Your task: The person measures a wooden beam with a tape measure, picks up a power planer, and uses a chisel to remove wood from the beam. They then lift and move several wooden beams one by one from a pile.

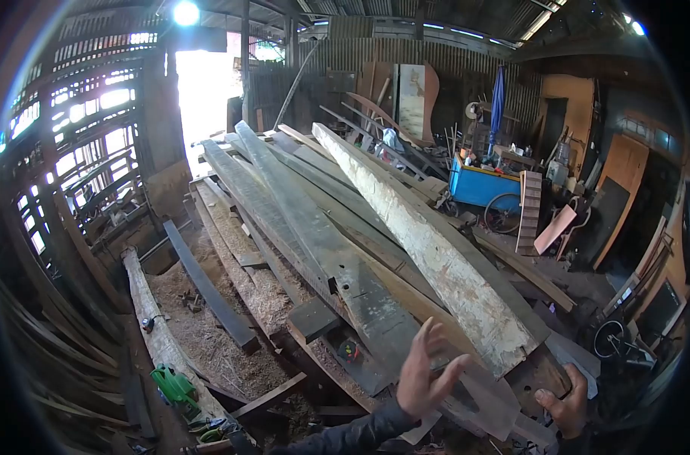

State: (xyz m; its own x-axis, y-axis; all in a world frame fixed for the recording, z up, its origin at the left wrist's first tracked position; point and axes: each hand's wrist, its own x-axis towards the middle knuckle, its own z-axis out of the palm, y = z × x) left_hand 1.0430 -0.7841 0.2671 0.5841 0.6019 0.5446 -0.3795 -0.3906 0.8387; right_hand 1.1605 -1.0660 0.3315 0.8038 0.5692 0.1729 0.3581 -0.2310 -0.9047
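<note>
My left hand (428, 373) is raised over the near end of the wood stack, its fingers apart and nothing in it. Beneath it lies a dark grey plank (375, 307) with a small hole. At the lower right, my right hand (568, 400) grips the near end of a brown board (536, 377), with the thumb on top and the fingers around the edge. A thick beam with a peeling whitish face (436, 262) lies along the stack, its near end close to my right hand.
Sawdust (186, 292) covers the ground at left. A green power tool (174, 385) sits by a pale log (151, 334). A short dark block (313, 318) rests near the stack's front. Behind at right stand a blue cart (477, 184) and a small slatted ladder (528, 216).
</note>
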